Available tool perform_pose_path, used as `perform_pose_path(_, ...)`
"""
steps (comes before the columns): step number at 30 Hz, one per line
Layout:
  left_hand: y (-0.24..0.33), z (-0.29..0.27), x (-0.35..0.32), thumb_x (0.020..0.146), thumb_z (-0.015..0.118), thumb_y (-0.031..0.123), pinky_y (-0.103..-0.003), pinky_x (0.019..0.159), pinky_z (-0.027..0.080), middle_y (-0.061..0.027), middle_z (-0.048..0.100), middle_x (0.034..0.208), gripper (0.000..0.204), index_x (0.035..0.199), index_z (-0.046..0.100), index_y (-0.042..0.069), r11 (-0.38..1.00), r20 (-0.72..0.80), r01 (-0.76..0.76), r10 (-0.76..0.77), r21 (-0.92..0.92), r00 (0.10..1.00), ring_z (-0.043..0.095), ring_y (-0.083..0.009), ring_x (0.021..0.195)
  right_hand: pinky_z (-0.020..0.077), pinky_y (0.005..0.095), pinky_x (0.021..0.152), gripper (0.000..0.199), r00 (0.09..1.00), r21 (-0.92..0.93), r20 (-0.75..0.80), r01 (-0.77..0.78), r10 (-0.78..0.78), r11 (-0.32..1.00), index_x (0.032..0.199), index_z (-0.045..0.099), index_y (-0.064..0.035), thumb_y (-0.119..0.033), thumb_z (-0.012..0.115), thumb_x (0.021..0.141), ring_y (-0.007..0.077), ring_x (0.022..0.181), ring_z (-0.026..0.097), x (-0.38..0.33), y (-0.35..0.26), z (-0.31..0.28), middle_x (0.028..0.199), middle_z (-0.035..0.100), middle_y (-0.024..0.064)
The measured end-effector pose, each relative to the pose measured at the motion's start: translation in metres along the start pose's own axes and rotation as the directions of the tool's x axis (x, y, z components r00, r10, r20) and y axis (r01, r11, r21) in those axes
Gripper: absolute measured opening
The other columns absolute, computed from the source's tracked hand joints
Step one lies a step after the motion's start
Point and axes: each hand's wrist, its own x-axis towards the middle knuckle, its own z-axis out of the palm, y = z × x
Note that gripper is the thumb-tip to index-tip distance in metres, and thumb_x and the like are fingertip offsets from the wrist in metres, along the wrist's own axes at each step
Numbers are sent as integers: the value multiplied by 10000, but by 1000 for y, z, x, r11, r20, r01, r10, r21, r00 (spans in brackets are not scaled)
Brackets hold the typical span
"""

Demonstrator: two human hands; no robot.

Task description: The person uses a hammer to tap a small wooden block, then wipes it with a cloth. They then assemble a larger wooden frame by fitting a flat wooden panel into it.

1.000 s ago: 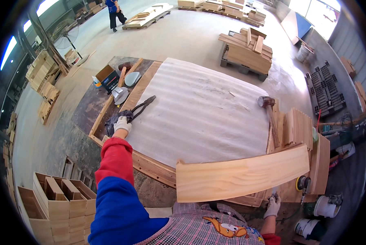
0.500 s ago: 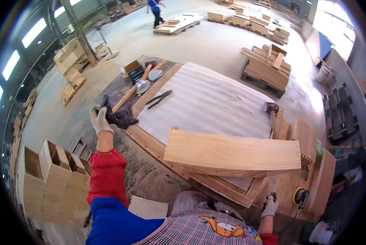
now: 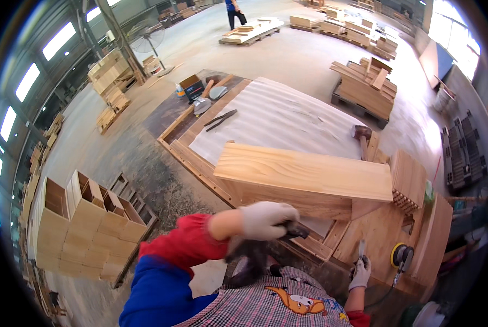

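A dark rag [image 3: 249, 260] hangs from my left hand [image 3: 268, 220], whose gloved fingers are closed round its upper part in front of my apron. The rag's lower part is blurred. At the lower right, my right hand [image 3: 359, 273], also gloved, grips the dark handle of a small tool with a flat metal blade [image 3: 361, 248]; it looks like a putty knife. Between and beyond my hands a long pale wooden box-like piece [image 3: 304, 170] lies on the workbench. Beside my right hand rests a round sander [image 3: 401, 256] with a yellow rim.
White foam sheeting [image 3: 276, 120] covers the bench, with pliers [image 3: 220, 119] and a mallet [image 3: 362, 136] on it. A small box [image 3: 191, 88] and wooden strips lie at the far left corner. Stacked drawers [image 3: 86, 234] stand left. Far off, a person [image 3: 233, 15] is beside a pallet.
My left hand has swung from the bench's left edge rightward and nearer to my body, carrying the rag. My right hand keeps its hold on the tool. The view has shifted slightly.
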Motion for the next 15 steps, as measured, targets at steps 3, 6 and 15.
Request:
perform_pose_path(3, -33, 54, 62, 833, 610, 131, -440, 816, 530, -157, 631, 1086, 290, 1122, 597, 110, 933, 83, -6, -26, 359, 996, 659, -359, 950, 397, 249, 370, 315, 998, -46, -52, 31, -34, 998, 1275, 547, -149, -111, 547, 962, 100, 475, 494, -12, 3, -3, 847, 631, 22)
perform_pose_path(6, -73, 86, 126, 854, 610, 149, -439, 812, 542, -178, 637, 1116, 303, 1156, 603, 131, 824, 36, -140, 144, 550, 989, 666, -358, 1008, 395, 238, 386, 323, 992, -47, -104, 66, -70, 997, 1292, 547, -138, -151, 564, 970, 92, 491, 492, -35, 1, 7, 859, 628, 14)
perform_pose_path(15, -128, 82, 107, 896, 636, 394, -477, 878, 519, -234, 662, 1126, 545, 1372, 495, 169, 987, -86, 22, -8, 161, 996, 657, -406, 1012, 434, 234, 497, 280, 984, -84, -147, 92, -104, 992, 1238, 610, -108, -263, 561, 1011, 81, 618, 562, -114, -10, 61, 890, 675, 23)
